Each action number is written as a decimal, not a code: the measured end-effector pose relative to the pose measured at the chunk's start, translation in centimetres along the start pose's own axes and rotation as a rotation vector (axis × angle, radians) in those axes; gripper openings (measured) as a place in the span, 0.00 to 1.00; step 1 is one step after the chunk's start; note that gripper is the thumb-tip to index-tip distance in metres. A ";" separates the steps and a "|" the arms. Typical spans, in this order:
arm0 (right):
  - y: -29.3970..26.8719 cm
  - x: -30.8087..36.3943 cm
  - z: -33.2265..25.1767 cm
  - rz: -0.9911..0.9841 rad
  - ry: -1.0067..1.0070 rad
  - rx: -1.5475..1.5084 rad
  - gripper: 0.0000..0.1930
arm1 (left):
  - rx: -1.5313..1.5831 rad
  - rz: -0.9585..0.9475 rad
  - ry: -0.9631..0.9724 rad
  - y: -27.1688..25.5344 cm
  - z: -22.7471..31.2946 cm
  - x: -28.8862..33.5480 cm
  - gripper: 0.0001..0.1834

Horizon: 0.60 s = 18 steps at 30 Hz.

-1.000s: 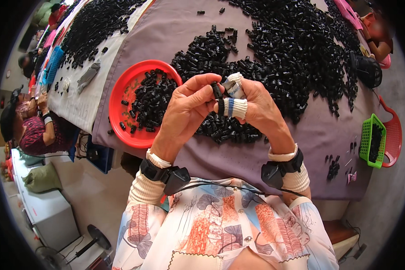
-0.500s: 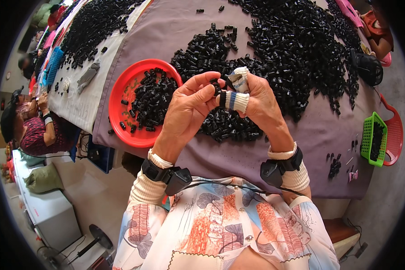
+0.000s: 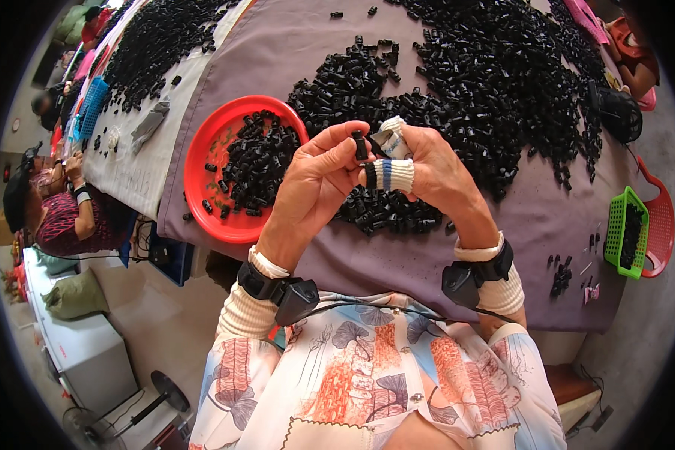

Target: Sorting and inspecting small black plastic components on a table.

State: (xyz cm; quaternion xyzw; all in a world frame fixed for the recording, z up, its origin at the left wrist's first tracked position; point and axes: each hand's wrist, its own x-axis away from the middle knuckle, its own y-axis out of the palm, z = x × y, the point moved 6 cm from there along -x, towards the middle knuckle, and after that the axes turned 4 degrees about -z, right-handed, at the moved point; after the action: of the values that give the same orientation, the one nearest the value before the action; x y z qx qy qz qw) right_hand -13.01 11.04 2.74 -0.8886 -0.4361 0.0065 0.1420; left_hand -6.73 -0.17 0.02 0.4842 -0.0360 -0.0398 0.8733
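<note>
My left hand (image 3: 313,174) pinches a small black plastic part (image 3: 361,145) upright between thumb and forefinger, above the edge of a heap of like parts (image 3: 382,206). Facing it, my right hand (image 3: 444,171) wears white knitted finger covers (image 3: 392,175), one with blue stripes, dark at the tips. Its thumb and forefinger are bent close to the part; whatever they grip is too small or hidden to make out. Left of my hands, a round red tray (image 3: 199,161) holds more black parts and some greenish bits.
A wide pile of black parts (image 3: 487,90) spreads across the mauve cloth (image 3: 367,259). At right stand a green basket (image 3: 615,231) and a red chair (image 3: 661,217). A co-worker (image 3: 64,217) sits at the left table; another person's arm (image 3: 637,67) shows far right.
The black part in my left fingers has turned more upright and shows more of its length. My right wrist has shifted slightly rightward.
</note>
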 end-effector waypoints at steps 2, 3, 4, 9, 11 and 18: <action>0.1 0.0 -0.4 -0.013 -0.001 0.019 0.20 | 0.006 0.056 -0.014 -0.2 -0.2 0.0 0.14; 0.2 0.0 -0.5 -0.019 0.004 0.009 0.20 | 0.006 0.057 -0.014 -0.1 -0.2 0.0 0.14; 0.3 0.0 -0.6 -0.026 0.009 -0.001 0.20 | -0.012 0.074 -0.016 0.0 -0.2 0.0 0.14; 0.3 -0.2 -0.5 -0.050 0.000 0.019 0.20 | -0.049 0.113 -0.018 0.3 -0.2 0.0 0.13; 0.3 -0.3 -0.4 -0.057 0.003 0.032 0.20 | -0.074 0.131 -0.021 0.3 -0.2 0.1 0.13; 0.4 -0.2 -0.5 -0.068 -0.010 0.078 0.21 | -0.102 0.132 -0.020 0.3 -0.1 0.1 0.12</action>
State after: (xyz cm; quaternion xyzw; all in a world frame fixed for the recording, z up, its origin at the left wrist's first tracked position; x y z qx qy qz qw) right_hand -12.73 10.51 3.08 -0.8671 -0.4660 0.0230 0.1747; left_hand -6.59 0.07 0.19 0.4355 -0.0746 0.0114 0.8970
